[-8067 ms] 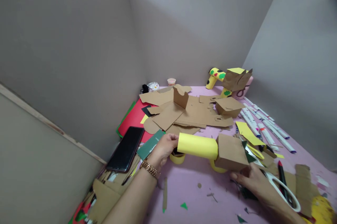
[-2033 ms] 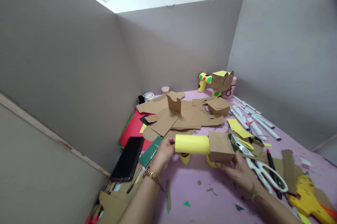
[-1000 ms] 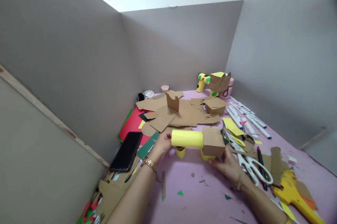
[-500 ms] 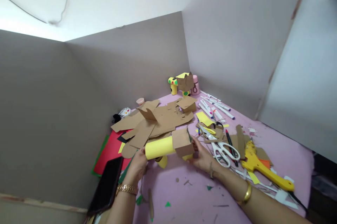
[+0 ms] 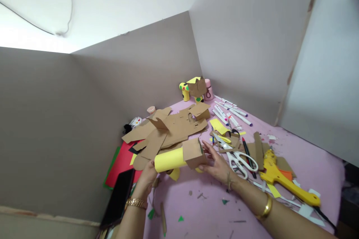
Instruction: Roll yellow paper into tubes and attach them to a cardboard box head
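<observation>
A paper figure stands on the pink table: a yellow tube (image 5: 169,160) with a brown cardboard box (image 5: 194,153) fixed at its right end, on short yellow legs. My left hand (image 5: 148,177) grips the tube's left end, fingers curled round it. My right hand (image 5: 217,162) rests against the box's right side with fingers stretched out along it. Both wrists wear gold bracelets.
Flat brown cardboard pieces (image 5: 168,128) lie behind the figure. White-handled scissors (image 5: 240,158), a yellow glue gun (image 5: 283,180) and markers (image 5: 230,113) lie to the right. A black phone (image 5: 117,198) and red paper (image 5: 122,160) lie left. A finished spotted figure (image 5: 193,88) stands at the back. Grey partitions surround the table.
My view swung to the right, showing the glue gun and right partition. The fingers of my right hand have straightened along the box's side. My left hand still grips the tube.
</observation>
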Motion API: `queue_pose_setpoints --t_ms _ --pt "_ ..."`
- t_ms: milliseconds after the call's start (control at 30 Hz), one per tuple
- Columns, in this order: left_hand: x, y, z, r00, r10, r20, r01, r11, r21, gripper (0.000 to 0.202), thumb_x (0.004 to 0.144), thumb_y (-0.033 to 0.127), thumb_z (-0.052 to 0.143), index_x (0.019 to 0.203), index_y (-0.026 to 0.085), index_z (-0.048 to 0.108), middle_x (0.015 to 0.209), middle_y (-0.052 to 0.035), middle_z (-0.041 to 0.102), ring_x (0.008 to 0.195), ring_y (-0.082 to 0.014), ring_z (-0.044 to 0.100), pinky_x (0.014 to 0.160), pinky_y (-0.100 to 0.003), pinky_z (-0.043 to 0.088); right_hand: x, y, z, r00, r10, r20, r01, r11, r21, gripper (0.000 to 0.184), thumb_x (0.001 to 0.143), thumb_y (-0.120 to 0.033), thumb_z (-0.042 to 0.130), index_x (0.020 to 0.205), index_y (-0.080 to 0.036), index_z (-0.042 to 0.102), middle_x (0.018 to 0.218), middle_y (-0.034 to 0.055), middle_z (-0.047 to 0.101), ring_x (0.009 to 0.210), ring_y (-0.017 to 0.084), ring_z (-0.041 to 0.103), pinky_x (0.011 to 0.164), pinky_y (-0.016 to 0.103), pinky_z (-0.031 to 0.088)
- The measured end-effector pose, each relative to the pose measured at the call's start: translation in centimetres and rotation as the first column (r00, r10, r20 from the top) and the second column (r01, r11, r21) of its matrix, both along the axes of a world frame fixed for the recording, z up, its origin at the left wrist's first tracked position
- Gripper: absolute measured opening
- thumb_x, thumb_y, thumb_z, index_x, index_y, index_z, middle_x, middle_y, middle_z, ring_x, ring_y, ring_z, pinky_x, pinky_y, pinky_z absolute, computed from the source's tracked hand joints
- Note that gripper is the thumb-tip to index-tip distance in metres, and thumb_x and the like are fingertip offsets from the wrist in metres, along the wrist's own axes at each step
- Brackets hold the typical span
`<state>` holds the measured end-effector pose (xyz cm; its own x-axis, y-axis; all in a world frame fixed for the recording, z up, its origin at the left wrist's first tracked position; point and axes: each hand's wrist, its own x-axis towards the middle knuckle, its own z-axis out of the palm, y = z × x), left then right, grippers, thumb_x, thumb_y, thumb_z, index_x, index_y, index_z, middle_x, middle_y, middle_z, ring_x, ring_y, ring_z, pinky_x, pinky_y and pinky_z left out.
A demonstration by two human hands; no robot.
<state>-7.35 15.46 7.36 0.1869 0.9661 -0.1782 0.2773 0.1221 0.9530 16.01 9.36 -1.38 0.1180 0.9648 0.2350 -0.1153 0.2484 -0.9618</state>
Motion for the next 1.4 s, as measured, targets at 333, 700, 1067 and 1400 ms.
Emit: queue_pose_setpoints --t_ms 333,700,1067,1400 --pt "-0.2 -0.3 -1.2 0.987 -0.063 0.149 0.060 0.998 0.025 0.026 0.059 0.026 0.074 0.081 0.012 0.073 0.073 -0.0081 0.074 0.078 -0.0241 0.068 0.071 -0.032 0.052 0.1 0.0 -1.1 0.998 0.055 0.029 -0.054 0.998 -0.035 0.069 0.072 -0.036 0.071 0.132 -0.024 0.039 0.132 0.0128 0.051 0.119 0.031 0.049 0.097 0.049 0.040" --pt "-0.6 -0.1 -2.8 0.975 -0.026 0.222 0.022 1.000 0.020 0.025 0.056 0.021 0.075 0.079 0.012 0.073 0.066 -0.0065 0.074 0.068 -0.0218 0.068 0.064 -0.029 0.051 0.1 -0.5 -1.2 0.997 0.073 -0.003 -0.073 0.993 -0.088 0.050 0.072 -0.037 0.072 0.114 -0.024 0.048 0.123 0.0105 0.057 0.103 0.026 0.059 0.086 0.040 0.049" --pt "-0.3 -0.1 -3.0 0.971 -0.045 0.236 0.039 0.999 0.030 0.023 0.061 0.025 0.076 0.079 0.012 0.071 0.063 -0.0057 0.072 0.066 -0.0208 0.068 0.067 -0.031 0.052 -0.4 -0.6 -1.2 0.998 0.045 -0.048 -0.049 0.994 -0.093 0.053 0.070 -0.039 0.074 0.114 -0.025 0.047 0.117 0.0100 0.060 0.106 0.027 0.058 0.088 0.040 0.048" --pt "-0.1 -0.5 -2.6 0.977 -0.087 0.196 0.083 0.996 0.026 0.024 0.087 0.033 0.057 0.095 0.012 0.063 0.090 -0.0041 0.068 0.077 -0.0158 0.065 0.071 -0.034 0.054 -0.5 -0.7 -1.3 0.998 0.053 -0.043 -0.056 0.994 -0.090 0.061 0.070 -0.039 0.074 0.123 -0.025 0.046 0.120 0.0104 0.062 0.108 0.027 0.057 0.089 0.038 0.048"
